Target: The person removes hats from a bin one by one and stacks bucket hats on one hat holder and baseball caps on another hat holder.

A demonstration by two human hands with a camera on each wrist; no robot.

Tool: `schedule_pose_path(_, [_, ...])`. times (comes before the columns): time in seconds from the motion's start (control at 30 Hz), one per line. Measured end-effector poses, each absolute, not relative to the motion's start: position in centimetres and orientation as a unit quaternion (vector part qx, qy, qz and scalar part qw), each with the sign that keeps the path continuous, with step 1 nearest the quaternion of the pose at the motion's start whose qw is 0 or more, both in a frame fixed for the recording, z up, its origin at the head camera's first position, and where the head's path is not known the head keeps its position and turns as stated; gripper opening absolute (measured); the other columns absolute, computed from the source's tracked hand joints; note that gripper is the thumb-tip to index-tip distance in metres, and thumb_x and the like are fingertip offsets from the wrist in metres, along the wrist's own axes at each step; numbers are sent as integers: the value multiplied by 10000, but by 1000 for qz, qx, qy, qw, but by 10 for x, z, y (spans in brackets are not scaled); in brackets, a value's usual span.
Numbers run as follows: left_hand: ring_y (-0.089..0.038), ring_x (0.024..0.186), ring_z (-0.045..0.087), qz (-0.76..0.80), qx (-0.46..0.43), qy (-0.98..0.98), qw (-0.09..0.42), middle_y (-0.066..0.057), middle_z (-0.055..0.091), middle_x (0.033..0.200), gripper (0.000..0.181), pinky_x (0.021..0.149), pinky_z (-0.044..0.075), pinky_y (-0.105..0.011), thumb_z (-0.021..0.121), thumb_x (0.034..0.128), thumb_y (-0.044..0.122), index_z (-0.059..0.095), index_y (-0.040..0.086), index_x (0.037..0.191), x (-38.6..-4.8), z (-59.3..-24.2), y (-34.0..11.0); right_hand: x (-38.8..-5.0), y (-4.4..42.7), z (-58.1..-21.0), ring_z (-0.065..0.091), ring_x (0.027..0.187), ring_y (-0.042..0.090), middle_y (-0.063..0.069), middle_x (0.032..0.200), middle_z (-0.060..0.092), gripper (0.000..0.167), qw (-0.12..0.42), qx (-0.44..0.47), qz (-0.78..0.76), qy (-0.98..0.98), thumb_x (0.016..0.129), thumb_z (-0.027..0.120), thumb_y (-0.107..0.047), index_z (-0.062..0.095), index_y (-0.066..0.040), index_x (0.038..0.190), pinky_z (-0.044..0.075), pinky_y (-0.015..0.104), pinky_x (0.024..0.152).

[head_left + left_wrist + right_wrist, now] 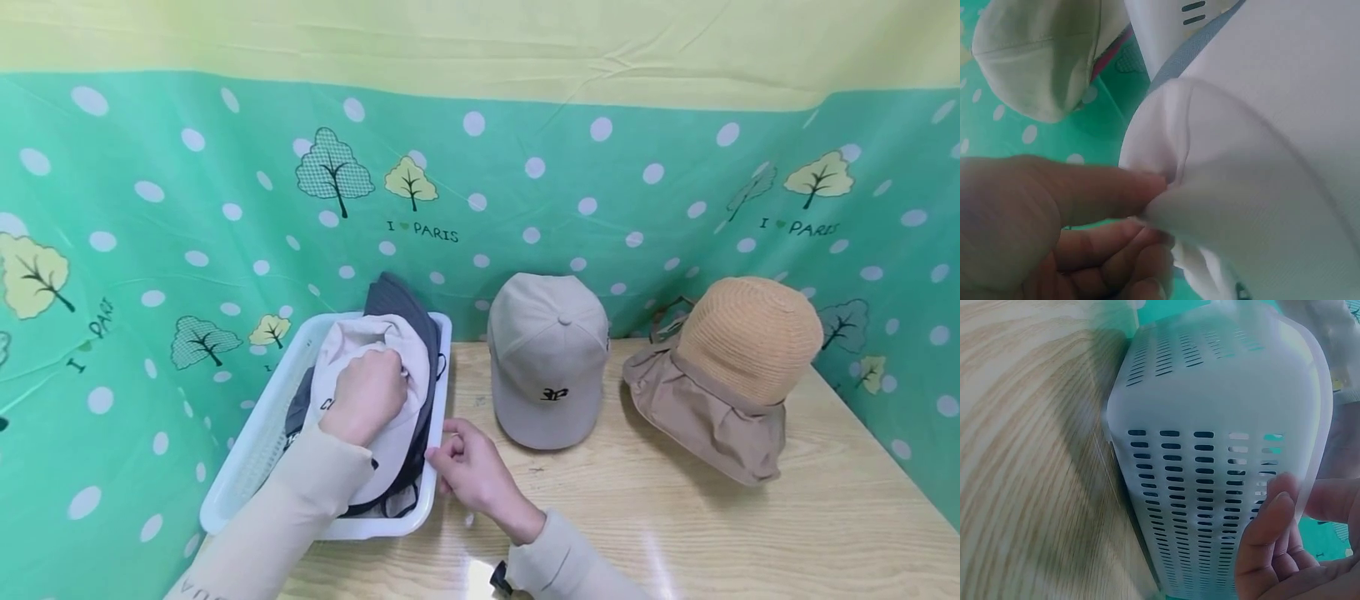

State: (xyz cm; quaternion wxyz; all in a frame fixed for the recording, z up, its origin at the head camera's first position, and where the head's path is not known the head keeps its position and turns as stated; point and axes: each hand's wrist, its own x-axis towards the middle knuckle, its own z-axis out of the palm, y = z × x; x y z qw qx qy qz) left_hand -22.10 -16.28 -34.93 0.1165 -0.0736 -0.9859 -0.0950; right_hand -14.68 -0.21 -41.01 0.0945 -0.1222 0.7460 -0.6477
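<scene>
Handling an off-white baseball cap inside a white perforated basket

The left hand is pinching the cap's fabric above a dark hat in the basket; the right hand is pinching the basket's right rim. Bracing that rim is probably limiting basket shift; pinching only the cap's cloth is probably avoiding dragging the dark hat. A grey baseball cap is resting right of the basket.
</scene>
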Motion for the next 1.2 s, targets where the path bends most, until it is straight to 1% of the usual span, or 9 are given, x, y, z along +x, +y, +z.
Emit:
schedule_pose_path(0.1, [-377,607,604,-105,-72,-980,153,-170,603,697,79,500,474,-490,602,820,30,621,-7,753,-215,-348,-163,-147,-2,-409,530,491,122,64,706,599,454,95,-125,-646,747,914,610,-45,417,139,1282,527,395,524])
schedule_pose_path(0.23, [-332,578,586,-125,-80,-967,208,-129,570,656,126,492,468,-452,621,847,56,598,16,730,-205,-345,-163,-146,-1,-404,530,494,113,79,713,606,455,98,-128,-646,746,913,611,-46,417,149,1276,525,358,519])
schedule_pose_path(0.47, [-261,506,497,-141,-116,-940,288,-60,482,586,195,469,413,-402,645,829,55,545,46,662,-194,-338,-160,-153,-1,-418,537,492,134,77,717,611,463,101,-124,-639,752,912,616,-52,418,138,1284,532,431,538])
schedule_pose_path(0.63, [-256,511,504,-148,-134,-922,331,-60,490,588,179,475,421,-396,631,832,35,559,34,667,-188,-333,-155,-161,0,-433,569,521,151,50,759,621,458,92,-130,-624,765,910,626,-97,451,86,1291,520,318,511])
schedule_pose_path(0.77, [-246,509,515,-153,-149,-911,352,-68,503,595,153,464,440,-381,627,833,21,577,16,689,-184,-331,-152,-158,5,-420,596,576,188,72,856,610,325,52,-133,-621,771,931,570,-72,530,80,1216,492,258,497])
schedule_pose_path(0.87, [-216,497,499,-158,-163,-904,362,-65,504,595,138,447,438,-349,629,836,16,590,4,704,-181,-329,-151,-152,10,-402,602,615,185,95,854,610,220,12,-148,-627,764,962,528,-66,598,77,1114,493,253,507])
schedule_pose_path(0.93, [-199,488,481,-162,-171,-899,368,-59,500,592,138,440,430,-333,629,838,16,591,3,706,-180,-328,-149,-148,12,-391,599,634,163,111,821,616,198,-4,-164,-641,750,970,530,-79,623,72,1057,496,254,520])
schedule_pose_path(1.03, [-187,479,461,-167,-178,-893,377,-50,489,587,148,433,419,-329,626,841,16,581,9,701,-177,-326,-147,-148,13,-390,598,683,140,129,853,622,192,8,-185,-669,719,958,557,-87,619,72,1046,519,276,559])
schedule_pose_path(1.2, [-182,476,455,-175,-180,-887,387,-42,483,593,148,426,420,-336,627,837,15,570,18,700,-172,-321,-142,-154,11,-409,595,735,131,143,924,622,196,38,-207,-705,678,941,585,-77,601,59,1081,536,298,611])
